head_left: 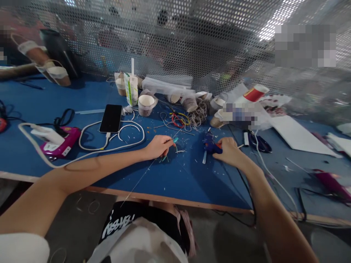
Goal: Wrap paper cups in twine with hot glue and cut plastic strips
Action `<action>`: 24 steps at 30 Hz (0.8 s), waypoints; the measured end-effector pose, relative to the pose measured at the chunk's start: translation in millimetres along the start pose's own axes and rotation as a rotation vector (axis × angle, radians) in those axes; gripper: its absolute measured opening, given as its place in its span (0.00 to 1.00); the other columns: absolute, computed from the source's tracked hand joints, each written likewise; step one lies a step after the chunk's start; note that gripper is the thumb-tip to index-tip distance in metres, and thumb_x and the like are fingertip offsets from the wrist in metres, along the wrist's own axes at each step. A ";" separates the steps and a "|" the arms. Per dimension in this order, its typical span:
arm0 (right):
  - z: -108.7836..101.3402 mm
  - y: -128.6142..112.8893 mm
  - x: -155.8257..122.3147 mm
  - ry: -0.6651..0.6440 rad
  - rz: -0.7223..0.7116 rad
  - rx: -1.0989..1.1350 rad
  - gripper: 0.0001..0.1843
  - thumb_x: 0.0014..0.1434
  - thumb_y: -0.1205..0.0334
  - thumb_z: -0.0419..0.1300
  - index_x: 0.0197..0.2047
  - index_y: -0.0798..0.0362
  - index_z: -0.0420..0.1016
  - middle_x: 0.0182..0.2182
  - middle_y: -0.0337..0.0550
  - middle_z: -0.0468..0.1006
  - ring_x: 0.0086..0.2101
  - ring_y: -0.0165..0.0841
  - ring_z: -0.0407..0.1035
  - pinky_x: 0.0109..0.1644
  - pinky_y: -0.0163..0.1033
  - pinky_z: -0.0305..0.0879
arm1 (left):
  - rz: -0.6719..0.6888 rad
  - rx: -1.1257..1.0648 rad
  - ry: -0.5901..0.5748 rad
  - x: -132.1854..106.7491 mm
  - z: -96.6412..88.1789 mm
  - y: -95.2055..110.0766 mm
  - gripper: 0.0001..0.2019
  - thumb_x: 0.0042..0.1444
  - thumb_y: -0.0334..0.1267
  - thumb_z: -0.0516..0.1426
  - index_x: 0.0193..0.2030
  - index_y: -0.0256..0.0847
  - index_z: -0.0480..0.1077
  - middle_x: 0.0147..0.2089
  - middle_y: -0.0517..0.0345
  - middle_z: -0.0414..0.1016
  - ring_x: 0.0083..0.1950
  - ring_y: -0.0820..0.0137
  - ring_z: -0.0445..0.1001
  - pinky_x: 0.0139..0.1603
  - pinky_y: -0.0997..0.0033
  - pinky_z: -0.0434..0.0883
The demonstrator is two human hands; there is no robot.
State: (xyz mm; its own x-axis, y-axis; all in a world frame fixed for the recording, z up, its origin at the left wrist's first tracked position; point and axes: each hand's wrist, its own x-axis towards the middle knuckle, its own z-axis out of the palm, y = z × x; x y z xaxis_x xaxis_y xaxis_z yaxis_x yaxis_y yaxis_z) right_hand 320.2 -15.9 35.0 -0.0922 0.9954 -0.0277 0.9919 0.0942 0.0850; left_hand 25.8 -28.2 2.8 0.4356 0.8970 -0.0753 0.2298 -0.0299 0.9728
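My left hand is closed above the middle of the blue table, fingers pinched on a small teal-tipped piece. What kind of thing it is I cannot make out. Thin green and orange strands show below these fingers. To the right, my right hand is wrapped around the handle of a blue hot glue gun, much of the grip hidden by the fingers. A clear glue stick shows beside the gun. White scraps lie between the two hands.
Behind the hands lie a bundle of grey cord and several paper cups. A phone on a white cable and a magenta power strip sit left. Dark scissors lie right. Perforated metal mesh rises behind.
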 end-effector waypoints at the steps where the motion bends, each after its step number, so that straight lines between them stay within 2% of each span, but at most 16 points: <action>1: -0.4 -5.7 -0.2 0.012 -0.008 -0.042 0.21 0.44 0.61 0.59 0.42 0.60 0.66 0.42 0.60 0.67 0.45 0.53 0.66 0.46 0.50 0.64 | 0.009 0.014 -0.001 -0.3 -0.6 0.0 0.14 0.62 0.41 0.49 0.34 0.34 0.71 0.12 0.70 0.61 0.12 0.81 0.58 0.17 0.80 0.56; 5: -8.4 -21.2 -7.8 0.035 -0.018 -0.147 0.16 0.52 0.62 0.52 0.44 0.59 0.66 0.44 0.60 0.68 0.38 0.49 0.70 0.39 0.48 0.64 | 0.060 0.083 0.026 -2.0 -1.7 -0.3 0.14 0.61 0.41 0.50 0.35 0.34 0.72 0.12 0.70 0.60 0.13 0.81 0.58 0.20 0.80 0.58; 8: -14.4 -18.6 -14.5 0.111 -0.008 0.015 0.11 0.51 0.63 0.51 0.38 0.55 0.67 0.40 0.56 0.70 0.34 0.45 0.71 0.33 0.46 0.64 | 0.065 0.120 0.030 -1.6 0.8 -0.1 0.15 0.61 0.42 0.50 0.33 0.34 0.71 0.11 0.70 0.59 0.12 0.81 0.56 0.19 0.79 0.56; 11: -17.4 -10.0 -16.3 0.194 -0.015 0.508 0.06 0.47 0.60 0.53 0.30 0.52 0.66 0.28 0.46 0.72 0.25 0.37 0.69 0.28 0.42 0.64 | 0.059 0.149 0.026 3.8 6.7 2.4 0.14 0.60 0.41 0.51 0.31 0.34 0.71 0.12 0.70 0.59 0.13 0.81 0.55 0.18 0.80 0.54; 14: -20.0 -9.7 -13.0 0.123 0.029 1.085 0.12 0.48 0.52 0.56 0.29 0.52 0.69 0.13 0.35 0.64 0.13 0.30 0.57 0.17 0.38 0.57 | 0.072 0.162 0.021 12.5 12.7 6.4 0.12 0.59 0.36 0.50 0.31 0.34 0.72 0.12 0.70 0.60 0.14 0.81 0.57 0.20 0.80 0.55; 16: -20.7 -16.2 -9.3 0.091 -0.009 1.324 0.17 0.47 0.47 0.59 0.29 0.53 0.72 0.10 0.34 0.63 0.11 0.28 0.55 0.15 0.36 0.53 | 0.067 0.153 0.024 17.3 15.2 8.3 0.12 0.59 0.35 0.49 0.30 0.34 0.71 0.12 0.70 0.59 0.15 0.81 0.58 0.20 0.80 0.56; 18: -18.1 -24.8 -6.3 0.076 -0.053 1.401 0.18 0.46 0.45 0.62 0.25 0.54 0.72 0.10 0.35 0.65 0.11 0.27 0.56 0.14 0.36 0.53 | 0.061 0.141 0.030 19.9 16.2 8.6 0.12 0.59 0.35 0.49 0.30 0.34 0.71 0.12 0.71 0.59 0.14 0.81 0.57 0.20 0.80 0.56; 21: -7.2 -35.5 -5.6 0.092 -0.067 1.339 0.20 0.46 0.44 0.65 0.19 0.52 0.70 0.08 0.36 0.64 0.12 0.27 0.59 0.17 0.36 0.58 | 0.057 0.128 0.032 20.2 15.9 7.0 0.13 0.60 0.35 0.49 0.31 0.34 0.71 0.12 0.71 0.58 0.14 0.81 0.57 0.20 0.80 0.57; 24: 5.4 -41.2 -7.8 0.099 -0.080 1.272 0.22 0.47 0.44 0.65 0.17 0.51 0.68 0.09 0.36 0.65 0.13 0.28 0.61 0.19 0.37 0.62 | 0.048 0.132 0.028 19.0 15.8 6.1 0.13 0.60 0.35 0.48 0.32 0.34 0.72 0.12 0.71 0.59 0.13 0.81 0.57 0.21 0.80 0.58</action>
State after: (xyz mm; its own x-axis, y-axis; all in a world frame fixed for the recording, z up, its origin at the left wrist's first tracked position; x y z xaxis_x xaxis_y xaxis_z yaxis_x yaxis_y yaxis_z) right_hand 280.6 -27.7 26.3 -0.1068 0.9902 0.0905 0.3627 0.1235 -0.9237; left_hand 49.3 -18.4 3.9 0.4249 0.9050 -0.0214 0.3223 -0.1292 0.9378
